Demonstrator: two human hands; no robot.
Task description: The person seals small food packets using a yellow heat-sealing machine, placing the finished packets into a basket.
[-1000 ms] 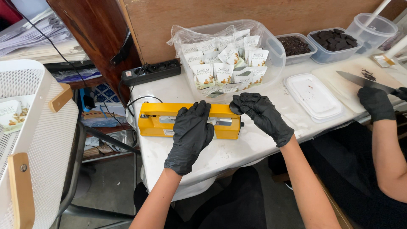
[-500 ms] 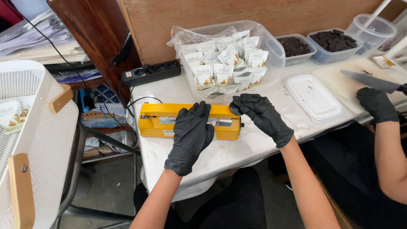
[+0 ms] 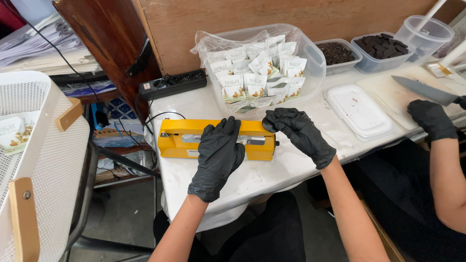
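Note:
A yellow heat sealer (image 3: 180,138) lies on the white table (image 3: 272,172). My left hand (image 3: 219,155), in a black glove, rests flat on the sealer's bar with fingers spread. My right hand (image 3: 297,133), also gloved, is curled at the sealer's right end, its fingertips pinching something small that I cannot make out. Just behind it a clear tub (image 3: 310,68) lined with plastic film holds several small white pouches (image 3: 245,82).
A black power strip (image 3: 171,83) lies at the table's back left. A white mesh basket (image 3: 34,160) stands at left. On the right are a white lid (image 3: 358,109), two tubs of dark pieces (image 3: 381,51), and another person's gloved hand (image 3: 431,119) beside a knife (image 3: 421,90).
My hands have stayed on the sealer almost unmoved. The other person's hand and knife on the right have shifted slightly.

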